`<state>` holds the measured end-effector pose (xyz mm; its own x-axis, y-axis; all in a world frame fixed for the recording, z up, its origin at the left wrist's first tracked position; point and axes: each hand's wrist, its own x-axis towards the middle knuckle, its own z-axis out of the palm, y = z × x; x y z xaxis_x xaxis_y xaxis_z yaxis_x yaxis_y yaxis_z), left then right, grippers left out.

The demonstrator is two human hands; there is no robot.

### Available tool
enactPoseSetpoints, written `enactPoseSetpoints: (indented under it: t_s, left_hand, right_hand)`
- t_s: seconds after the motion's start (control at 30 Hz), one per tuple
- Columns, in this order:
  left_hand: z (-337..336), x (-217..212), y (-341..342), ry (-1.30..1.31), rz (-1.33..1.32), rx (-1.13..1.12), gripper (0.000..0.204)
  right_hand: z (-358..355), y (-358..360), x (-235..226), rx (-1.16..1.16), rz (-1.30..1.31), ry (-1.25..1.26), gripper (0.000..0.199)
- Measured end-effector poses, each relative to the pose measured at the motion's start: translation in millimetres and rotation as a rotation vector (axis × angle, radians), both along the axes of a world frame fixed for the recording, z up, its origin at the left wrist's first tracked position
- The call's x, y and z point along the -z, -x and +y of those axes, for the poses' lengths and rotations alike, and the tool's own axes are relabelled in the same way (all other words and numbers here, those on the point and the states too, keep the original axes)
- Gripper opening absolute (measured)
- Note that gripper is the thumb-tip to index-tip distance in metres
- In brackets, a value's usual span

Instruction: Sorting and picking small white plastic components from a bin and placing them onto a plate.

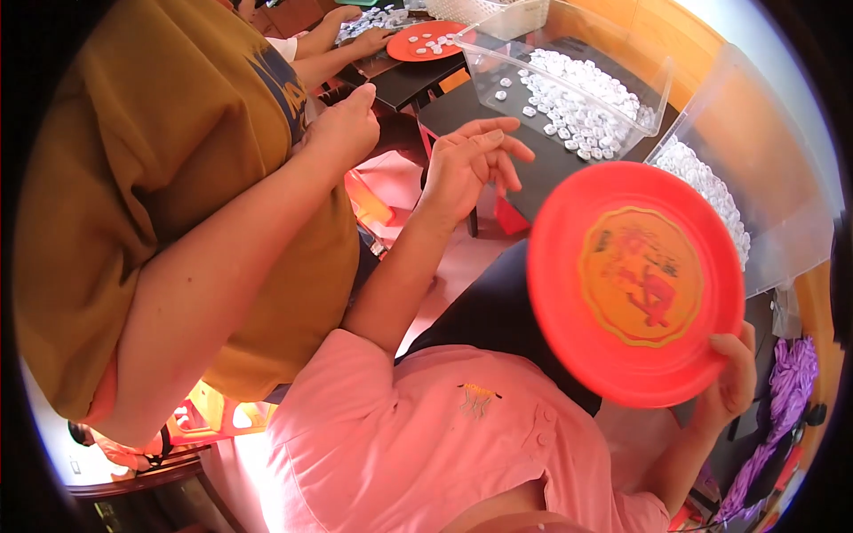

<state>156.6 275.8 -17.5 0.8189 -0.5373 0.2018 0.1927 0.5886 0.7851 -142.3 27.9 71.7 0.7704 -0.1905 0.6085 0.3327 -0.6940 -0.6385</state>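
My right hand grips the lower right rim of a round red plate. The plate is tilted up, its gold-and-red printed centre showing, and nothing lies on it. My left hand hangs in the air left of the plate, fingers loosely apart and holding nothing. Beyond it, a clear plastic bin holds a heap of small white round pieces. To the right, a second clear bin with more white pieces is partly hidden behind the plate.
Close on my left stands a person in a mustard shirt, forearm bent across. Farther off, another person's hands work near a red plate with several white pieces. A white basket sits behind the bin. Purple strands hang at the right.
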Motion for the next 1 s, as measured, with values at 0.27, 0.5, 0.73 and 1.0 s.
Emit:
enactPoseSetpoints:
  t_s: [0.27,0.5,0.73,1.0]
  left_hand:
    - [-30.4,13.3,17.2,-0.036,-0.014,-0.221,0.025]
    - [-36.7,32.4,19.0,-0.038,0.076,-0.401,0.018]
    - [-44.0,34.7,15.2,-0.145,0.05,-0.363,0.019]
    - [-43.2,38.0,14.0,-0.241,0.014,-0.322,0.022]
  right_hand:
    - [-34.9,34.9,16.4,0.058,-0.014,-0.041,0.026]
    - [-44.6,32.0,32.7,0.007,-0.001,-0.045,0.026]
    - [-45.7,49.3,29.8,0.139,-0.07,-0.034,0.027]
    - [-69.3,79.3,41.0,0.295,-0.232,-0.168,0.029]
